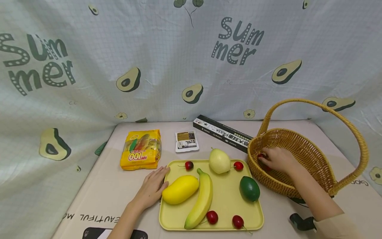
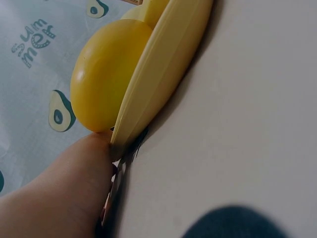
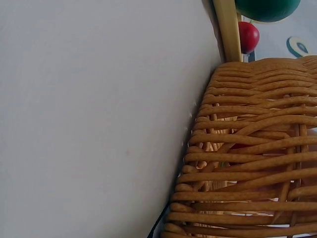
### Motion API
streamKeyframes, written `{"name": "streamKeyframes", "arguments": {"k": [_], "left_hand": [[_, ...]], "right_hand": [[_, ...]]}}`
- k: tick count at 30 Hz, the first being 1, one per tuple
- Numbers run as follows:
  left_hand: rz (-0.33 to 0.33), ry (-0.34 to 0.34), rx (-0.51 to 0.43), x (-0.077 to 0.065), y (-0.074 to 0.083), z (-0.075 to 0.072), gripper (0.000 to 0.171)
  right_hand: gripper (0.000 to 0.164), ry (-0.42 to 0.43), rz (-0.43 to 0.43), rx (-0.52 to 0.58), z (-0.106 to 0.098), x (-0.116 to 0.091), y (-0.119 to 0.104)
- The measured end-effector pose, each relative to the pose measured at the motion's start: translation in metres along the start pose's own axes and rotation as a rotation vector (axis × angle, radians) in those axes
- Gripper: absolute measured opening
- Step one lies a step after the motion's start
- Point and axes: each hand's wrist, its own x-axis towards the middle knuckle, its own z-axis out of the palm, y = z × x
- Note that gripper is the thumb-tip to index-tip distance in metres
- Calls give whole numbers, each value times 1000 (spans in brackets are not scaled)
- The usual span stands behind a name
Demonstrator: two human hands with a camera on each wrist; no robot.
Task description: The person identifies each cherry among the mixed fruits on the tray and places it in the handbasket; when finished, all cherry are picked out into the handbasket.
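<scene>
My left hand [image 1: 151, 187] lies at the left edge of the yellow tray [image 1: 228, 197], its fingers fairly straight along the rim and the thumb by a mango [image 1: 180, 190]. The left wrist view has the mango [image 2: 106, 74] above the tray's rim [image 2: 158, 74]. Inside the wicker basket [image 1: 325, 162], my right hand [image 1: 279, 159] pinches a dark red cherry [image 1: 262, 156], partly hidden by the fingers. More red shows beneath that hand. In the right wrist view, the basket's woven wall [image 3: 247, 173] hides most of the hand.
Also on the tray are a banana [image 1: 203, 199], a pear [image 1: 220, 161], a green lime-like fruit [image 1: 249, 188] and several cherries [image 1: 212, 217]. Behind it lie a yellow snack bag [image 1: 141, 149], a white packet [image 1: 186, 141] and a pasta box [image 1: 223, 132]. The basket's tall handle [image 1: 355, 129] arches up.
</scene>
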Motion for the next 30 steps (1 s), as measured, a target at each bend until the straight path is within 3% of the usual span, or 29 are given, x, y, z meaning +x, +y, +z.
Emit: {"name": "streamKeyframes", "arguments": {"k": [16,30], "left_hand": [[4,7,1,0,0,1,49],[7,14,-1,-1,0,0,49]], "right_hand": [[16,47,-32,-7,-1,-1,1],[23,141,-71,-85,-11,-4,-4]]}}
